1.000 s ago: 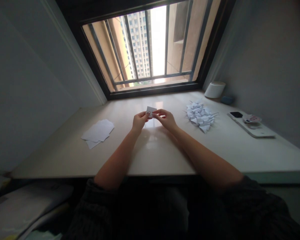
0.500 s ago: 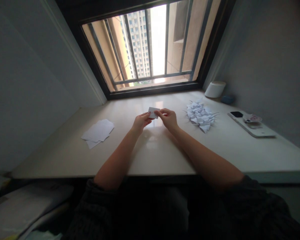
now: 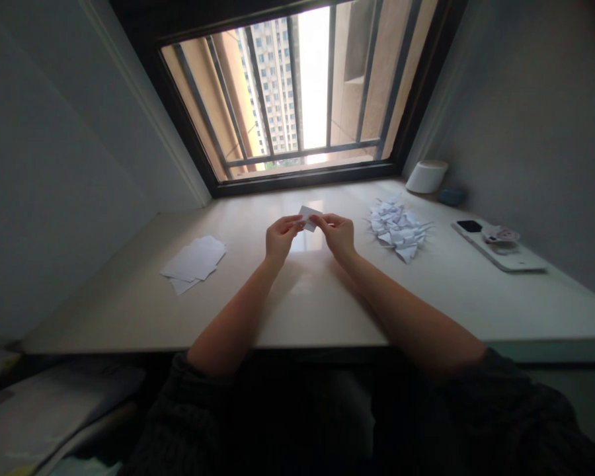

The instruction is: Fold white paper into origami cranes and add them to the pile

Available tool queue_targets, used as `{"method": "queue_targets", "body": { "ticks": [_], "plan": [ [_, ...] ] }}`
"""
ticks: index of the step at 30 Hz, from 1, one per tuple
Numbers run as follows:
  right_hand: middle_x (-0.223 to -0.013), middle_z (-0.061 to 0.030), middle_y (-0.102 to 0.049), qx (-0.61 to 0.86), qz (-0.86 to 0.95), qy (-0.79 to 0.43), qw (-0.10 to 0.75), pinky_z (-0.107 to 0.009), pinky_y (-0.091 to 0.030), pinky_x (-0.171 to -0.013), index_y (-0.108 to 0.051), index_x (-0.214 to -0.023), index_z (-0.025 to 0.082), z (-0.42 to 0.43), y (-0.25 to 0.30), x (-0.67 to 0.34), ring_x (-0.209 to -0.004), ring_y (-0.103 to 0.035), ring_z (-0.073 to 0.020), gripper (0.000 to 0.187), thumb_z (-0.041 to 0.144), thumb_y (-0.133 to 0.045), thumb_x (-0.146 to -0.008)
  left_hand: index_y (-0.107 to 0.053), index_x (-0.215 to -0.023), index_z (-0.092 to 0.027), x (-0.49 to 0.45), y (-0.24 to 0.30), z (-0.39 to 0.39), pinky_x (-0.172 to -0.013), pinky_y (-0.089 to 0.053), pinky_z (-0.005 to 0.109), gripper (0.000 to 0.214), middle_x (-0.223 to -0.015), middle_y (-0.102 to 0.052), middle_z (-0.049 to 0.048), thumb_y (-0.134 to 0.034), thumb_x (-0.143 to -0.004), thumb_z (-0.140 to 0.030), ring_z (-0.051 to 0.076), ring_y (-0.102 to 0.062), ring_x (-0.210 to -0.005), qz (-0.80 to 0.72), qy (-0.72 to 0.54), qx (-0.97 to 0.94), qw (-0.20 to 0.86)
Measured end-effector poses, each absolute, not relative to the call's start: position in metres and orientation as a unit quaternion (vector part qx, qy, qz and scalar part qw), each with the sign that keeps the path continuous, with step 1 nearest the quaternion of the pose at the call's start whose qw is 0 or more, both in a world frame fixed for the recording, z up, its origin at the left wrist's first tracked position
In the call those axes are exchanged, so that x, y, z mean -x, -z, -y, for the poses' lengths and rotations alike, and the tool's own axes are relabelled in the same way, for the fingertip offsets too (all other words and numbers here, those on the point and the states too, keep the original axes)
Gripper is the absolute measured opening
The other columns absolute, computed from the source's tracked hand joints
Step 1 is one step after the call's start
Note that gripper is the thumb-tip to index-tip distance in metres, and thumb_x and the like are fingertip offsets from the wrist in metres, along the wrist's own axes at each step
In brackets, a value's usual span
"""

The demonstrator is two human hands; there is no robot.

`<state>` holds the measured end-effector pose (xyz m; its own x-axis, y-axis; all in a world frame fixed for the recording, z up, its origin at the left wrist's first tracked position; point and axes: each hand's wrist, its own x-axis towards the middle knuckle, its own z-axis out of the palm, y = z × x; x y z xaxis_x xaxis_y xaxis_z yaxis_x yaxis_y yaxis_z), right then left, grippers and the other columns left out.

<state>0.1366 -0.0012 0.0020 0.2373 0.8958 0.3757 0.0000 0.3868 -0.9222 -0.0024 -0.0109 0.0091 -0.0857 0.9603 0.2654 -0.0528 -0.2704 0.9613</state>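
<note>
A small white piece of folded paper [image 3: 310,211] is held up over the middle of the table, with one corner pointing away from me. My left hand [image 3: 280,236] pinches its left side between thumb and fingers. On its right side my right hand [image 3: 338,235] grips it the same way, thumb on top. Fingertips cover the paper's near edges, so its folds are hard to make out. Left of my hands lies a loose stack of white paper sheets [image 3: 196,259]. To the right is a heap of small pointed folded paper pieces [image 3: 396,228].
The pale, glossy table [image 3: 297,311] runs up to a barred window [image 3: 297,99]. At the right lies a white phone [image 3: 500,248] with a round grip on its back. Behind it, by the wall, stand a white container [image 3: 427,177] and a small dark blue object [image 3: 451,196].
The paper has turned so a corner points away, and it sits slightly further off. My left hand has rolled over, its fingers now curled at the paper's left side. The stack and heap stay put.
</note>
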Motion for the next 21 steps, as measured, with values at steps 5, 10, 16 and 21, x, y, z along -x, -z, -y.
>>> {"method": "queue_targets", "body": {
  "ticks": [5, 10, 16, 21],
  "plan": [
    [-0.071, -0.0027, -0.072, 0.411, 0.523, -0.384, 0.641, -0.029, -0.047, -0.065, -0.077, -0.075, 0.021, 0.0011, -0.0042, -0.137, -0.067, -0.062, -0.0159, 0.027, 0.046, -0.075, -0.064, -0.072, -0.095, -0.02, 0.0052, -0.0077, 0.0068, -0.075, -0.048, 0.028, 0.037, -0.086, -0.073, 0.0047, -0.078, -0.063, -0.037, 0.016, -0.066, -0.081, -0.416, -0.621, -0.496, 0.443],
    [-0.072, -0.0029, -0.073, 0.389, 0.525, -0.435, 0.619, -0.03, -0.048, -0.068, -0.077, -0.09, 0.02, -0.0028, -0.0026, -0.1401, -0.066, -0.061, -0.0146, 0.04, 0.043, -0.08, -0.057, -0.072, -0.09, -0.02, 0.0081, -0.0077, 0.0033, -0.073, -0.048, 0.027, 0.036, -0.087, -0.073, 0.0037, -0.08, -0.058, -0.034, 0.014, -0.065, -0.078, -0.409, -0.631, -0.472, 0.46],
    [-0.073, -0.0035, -0.073, 0.382, 0.511, -0.449, 0.625, -0.029, -0.047, -0.065, -0.078, -0.083, 0.021, -0.0035, -0.0033, -0.1407, -0.067, -0.061, -0.0147, 0.033, 0.045, -0.078, -0.06, -0.073, -0.086, -0.02, 0.0092, -0.0106, 0.0041, -0.073, -0.048, 0.027, 0.031, -0.085, -0.073, 0.0034, -0.08, -0.06, -0.034, 0.014, -0.066, -0.076, -0.397, -0.636, -0.467, 0.469],
    [-0.072, -0.0035, -0.072, 0.4, 0.456, -0.46, 0.648, -0.027, -0.047, -0.062, -0.077, -0.076, 0.02, -0.004, -0.0022, -0.138, -0.066, -0.06, -0.0136, 0.031, 0.046, -0.077, -0.059, -0.072, -0.081, -0.019, 0.0057, -0.0094, 0.0057, -0.073, -0.047, 0.028, 0.027, -0.082, -0.073, 0.004, -0.081, -0.059, -0.031, 0.016, -0.067, -0.077, -0.394, -0.633, -0.474, 0.468]
  ]
}}
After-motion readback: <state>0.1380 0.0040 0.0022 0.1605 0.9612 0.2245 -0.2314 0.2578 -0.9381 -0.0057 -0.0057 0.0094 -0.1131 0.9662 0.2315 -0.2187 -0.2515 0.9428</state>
